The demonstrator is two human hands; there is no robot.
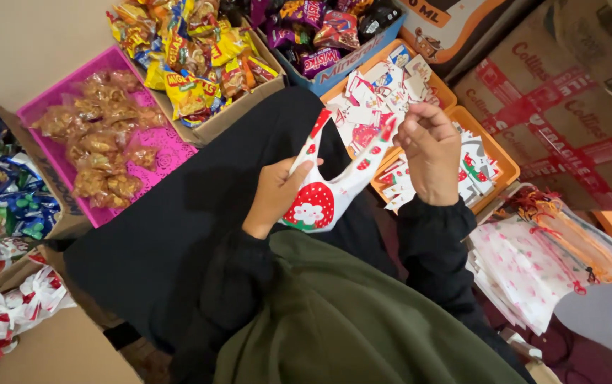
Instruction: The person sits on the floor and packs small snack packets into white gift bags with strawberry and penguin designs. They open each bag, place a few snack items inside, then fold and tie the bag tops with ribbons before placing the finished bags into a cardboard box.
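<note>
Over the lap, against dark cloth: small white gift bag (320, 203) with red strawberry print, held up between both hands. Left hand (275, 195) clamped on the bag body, thumb across the front near the red round picture. Right hand (430, 153) pinched shut on one upper handle strip, pulling it out toward the orange tray (506, 167). Bag looks flat and slack; judged empty so far, mouth being spread for filling.

Supplies set out around the lap, apparently ready: pink tray (171, 153) of clear packets with brown snacks, cardboard box (231, 117) of yellow snack packets, blue box (349, 71) of purple packets, orange tray of small red-and-white cards, blue packets (4, 203) at far left.

Stack of flat white drawstring bags (533, 267) with orange cords at right, apparently unfilled. Red-and-white bundles (4, 316) at lower left; cannot tell whether these are finished bags.

Judgement: early in this bag's cycle; opened, nothing seen inside, many bags left.
</note>
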